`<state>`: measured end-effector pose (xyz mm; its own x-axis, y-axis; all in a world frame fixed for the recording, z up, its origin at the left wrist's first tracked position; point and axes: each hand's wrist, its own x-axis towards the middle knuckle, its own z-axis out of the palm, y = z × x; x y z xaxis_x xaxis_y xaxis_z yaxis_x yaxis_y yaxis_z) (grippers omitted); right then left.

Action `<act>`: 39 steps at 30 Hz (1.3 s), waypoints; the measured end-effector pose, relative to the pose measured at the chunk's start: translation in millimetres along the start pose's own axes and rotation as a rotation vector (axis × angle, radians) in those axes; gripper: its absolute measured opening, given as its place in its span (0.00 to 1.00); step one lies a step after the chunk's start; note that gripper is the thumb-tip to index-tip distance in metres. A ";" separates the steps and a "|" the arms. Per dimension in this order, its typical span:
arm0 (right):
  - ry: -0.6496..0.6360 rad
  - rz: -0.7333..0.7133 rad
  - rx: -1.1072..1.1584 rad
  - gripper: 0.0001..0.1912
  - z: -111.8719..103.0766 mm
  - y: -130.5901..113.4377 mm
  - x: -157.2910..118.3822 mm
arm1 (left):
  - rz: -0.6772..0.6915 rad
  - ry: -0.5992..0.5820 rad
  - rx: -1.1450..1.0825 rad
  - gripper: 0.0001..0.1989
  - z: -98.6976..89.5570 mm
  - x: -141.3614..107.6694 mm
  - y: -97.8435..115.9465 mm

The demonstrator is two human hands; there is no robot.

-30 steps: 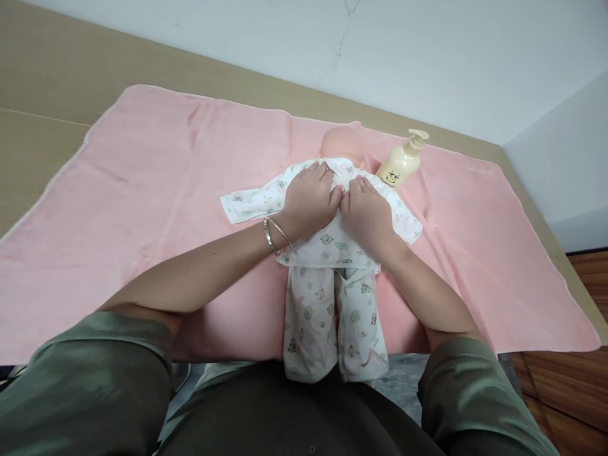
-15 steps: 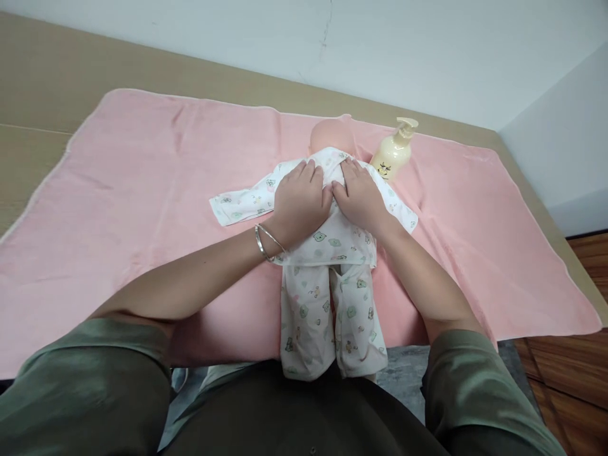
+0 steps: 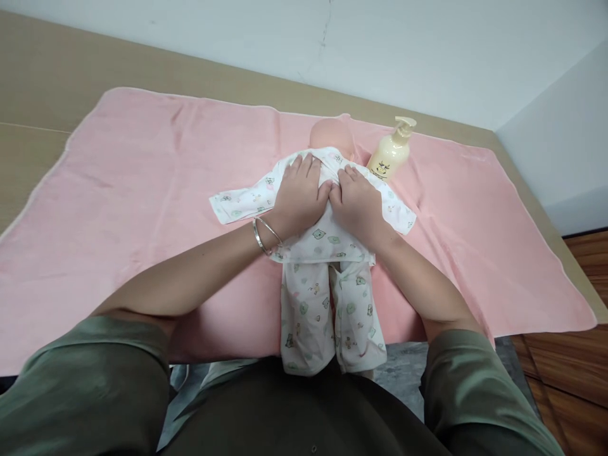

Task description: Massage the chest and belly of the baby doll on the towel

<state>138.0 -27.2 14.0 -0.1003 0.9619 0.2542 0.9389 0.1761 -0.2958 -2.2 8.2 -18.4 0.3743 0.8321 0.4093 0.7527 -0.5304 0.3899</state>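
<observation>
A baby doll [image 3: 331,134] lies on a pink blanket [image 3: 190,164], its bald head toward the wall and no face showing. It wears a white printed top [image 3: 327,244] and matching trousers [image 3: 308,316], whose legs hang over the near edge. Flat on the upper part of the top rests my left hand [image 3: 300,197], fingers stretched toward the head. Beside it my right hand [image 3: 358,201] lies open on the same cloth, its fingers a little bent. The two thumbs meet or nearly meet in the middle. Cloth under both palms is hidden.
A cream pump bottle [image 3: 392,152] stands on the blanket, right of the doll's head. Behind runs a pale wall [image 3: 266,38] along the wooden table [image 3: 42,57]. Brown wood panelling [image 3: 555,367] is at the lower right.
Both hands stay on the doll's top. My right hand has shifted slightly left and its fingers have drawn back a little; the left hand's fingers have moved slightly up. The doll keeps its place.
</observation>
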 end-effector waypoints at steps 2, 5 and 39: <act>-0.045 -0.014 0.021 0.26 -0.2 7.5 9.1 | 0.013 0.045 -0.002 0.27 1.4 -5.5 5.9; -0.083 -0.051 0.061 0.28 0.0 17.2 20.2 | 0.028 0.033 -0.016 0.26 -1.1 -8.8 12.5; -0.080 -0.093 0.010 0.32 2.9 21.6 20.2 | -0.029 0.129 -0.128 0.27 11.4 -3.3 -2.9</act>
<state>155.3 -3.3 10.1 -0.2129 0.9548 0.2072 0.9212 0.2669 -0.2832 0.5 8.9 -30.3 0.2750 0.8240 0.4954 0.6839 -0.5298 0.5016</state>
